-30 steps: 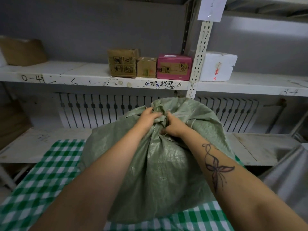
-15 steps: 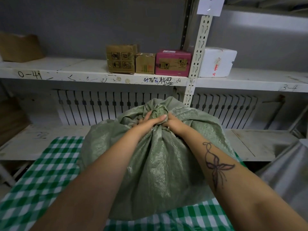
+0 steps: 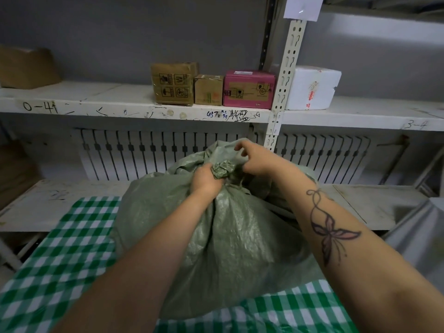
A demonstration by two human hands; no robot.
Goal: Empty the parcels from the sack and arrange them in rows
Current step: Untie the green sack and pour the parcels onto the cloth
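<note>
Green woven sack [image 3: 240, 236], head view: sits upright on the tabletop [image 3: 60, 260], which is covered in a green-and-white check cloth, roughly centre frame and hard against the lower shelf [image 3: 48, 205] behind it. Sack looks full; its neck is bunched into a knot [image 3: 223, 168] at the top, no parcels visible out of it. Left hand [image 3: 206, 179] grips the gathered neck just below and beside the knot, fingers curled tight round the fabric. Right hand [image 3: 254, 157] is above and right of the knot, fingertips pinching a loose fold of the sack mouth. Both forearms reach in over the sack; right forearm carries a butterfly tattoo [image 3: 331, 234]. Upper shelf [image 3: 96, 97] behind: brown carton [image 3: 173, 86], small brown carton [image 3: 208, 90] and pink box [image 3: 248, 90] touching in a row, then a white foam box [image 3: 312, 88] on the far side of the perforated upright [image 3: 286, 68]. Another brown box [image 3: 26, 67] sits at the far left of that shelf. White radiator [image 3: 144, 152] runs along the wall between the shelves. Grey sheet [image 3: 418, 236] at the right edge; what it covers cannot be told.
</note>
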